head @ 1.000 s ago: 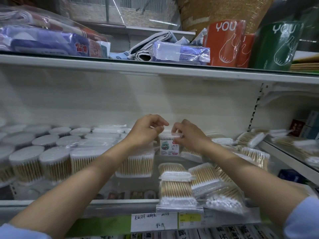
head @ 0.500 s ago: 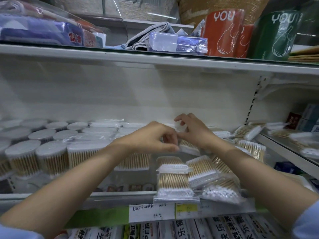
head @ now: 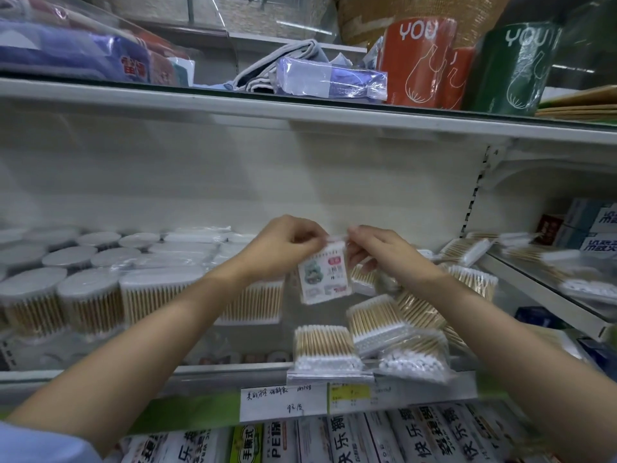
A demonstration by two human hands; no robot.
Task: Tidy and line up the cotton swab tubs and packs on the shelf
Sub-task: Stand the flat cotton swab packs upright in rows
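A small labelled cotton swab pack (head: pixel 321 277) hangs above the middle shelf, held by its top edge. My left hand (head: pixel 283 245) pinches the top left corner and my right hand (head: pixel 380 252) pinches the top right. Round tubs of swabs (head: pixel 90 302) stand in rows at the left, with a rectangular tub (head: pixel 250 304) partly behind my left wrist. Flat clear packs (head: pixel 325 347) lie in a loose pile (head: pixel 414 352) at the shelf's front, below my hands. More packs (head: pixel 470 282) lie tilted behind my right forearm.
The shelf's front rail (head: pixel 213 375) carries a handwritten price label (head: pixel 283 402). The upper shelf (head: pixel 300 111) holds orange and green rolls and wrapped cloths. A glass shelf at the right (head: pixel 547 289) carries more swab packs. Boxed goods fill the row below.
Both hands have lifted the small labelled pack up and forward from among the tubs; its printed face now shows, hanging between the two hands.
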